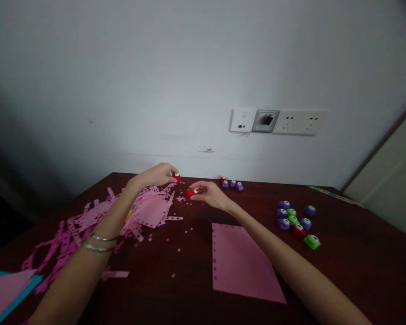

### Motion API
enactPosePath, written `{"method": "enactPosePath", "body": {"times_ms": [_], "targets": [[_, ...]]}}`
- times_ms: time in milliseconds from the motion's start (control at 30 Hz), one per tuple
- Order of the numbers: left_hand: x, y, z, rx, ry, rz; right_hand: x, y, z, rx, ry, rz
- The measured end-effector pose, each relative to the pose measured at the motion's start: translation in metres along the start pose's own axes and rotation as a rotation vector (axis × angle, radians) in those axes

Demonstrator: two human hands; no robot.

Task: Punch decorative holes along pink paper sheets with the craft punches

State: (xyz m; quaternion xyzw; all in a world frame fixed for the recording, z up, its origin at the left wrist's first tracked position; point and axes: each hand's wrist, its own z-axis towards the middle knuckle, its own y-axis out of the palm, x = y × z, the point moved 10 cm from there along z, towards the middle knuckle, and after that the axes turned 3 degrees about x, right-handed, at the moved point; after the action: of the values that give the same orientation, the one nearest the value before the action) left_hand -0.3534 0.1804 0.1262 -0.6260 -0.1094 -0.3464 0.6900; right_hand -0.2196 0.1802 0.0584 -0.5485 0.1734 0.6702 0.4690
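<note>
My left hand (157,174) is closed on a small red craft punch (176,177) near the back of the dark table. Close by on the right, my right hand (210,194) grips another red craft punch (191,193) between thumb and fingers. Tiny pink cut-outs (180,199) are scattered beneath and around both hands. Under my right forearm lies a pink sheet of paper (242,266) with punched holes along its left and top edges. A heap of punched pink strips and paper (152,211) spreads below my left forearm.
Several purple, green and red punches (292,220) stand on the right. A few more punches (233,183) sit at the back edge, near the wall. Pink and blue sheets (10,291) lie at the lower left. Sockets (299,123) are set in the wall.
</note>
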Motion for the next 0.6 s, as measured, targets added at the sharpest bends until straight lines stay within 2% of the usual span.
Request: {"method": "enactPosePath", "body": {"times_ms": [67,133,233,333,433,533,600], "targets": [[-0.019,-0.019,-0.016,0.001,-0.065,0.080,0.001,0.028,0.014,-0.085,-0.003,-0.045],[-0.033,-0.029,-0.029,0.001,-0.109,0.125,0.000,0.045,0.025,-0.131,-0.008,-0.068],[-0.038,-0.031,-0.039,-0.023,-0.125,0.144,-0.002,0.055,0.034,-0.143,-0.006,-0.015],[-0.026,-0.027,-0.042,-0.044,-0.101,0.096,0.000,0.050,0.036,-0.091,0.054,0.072],[-0.007,-0.017,-0.044,-0.097,-0.058,-0.121,0.001,0.033,0.027,0.013,0.159,0.247],[0.008,0.001,-0.048,-0.180,-0.003,-0.537,-0.004,0.017,0.012,0.091,0.249,0.551],[0.011,0.014,-0.049,-0.202,0.016,-0.791,-0.010,0.011,0.003,0.101,0.292,0.659]]}}
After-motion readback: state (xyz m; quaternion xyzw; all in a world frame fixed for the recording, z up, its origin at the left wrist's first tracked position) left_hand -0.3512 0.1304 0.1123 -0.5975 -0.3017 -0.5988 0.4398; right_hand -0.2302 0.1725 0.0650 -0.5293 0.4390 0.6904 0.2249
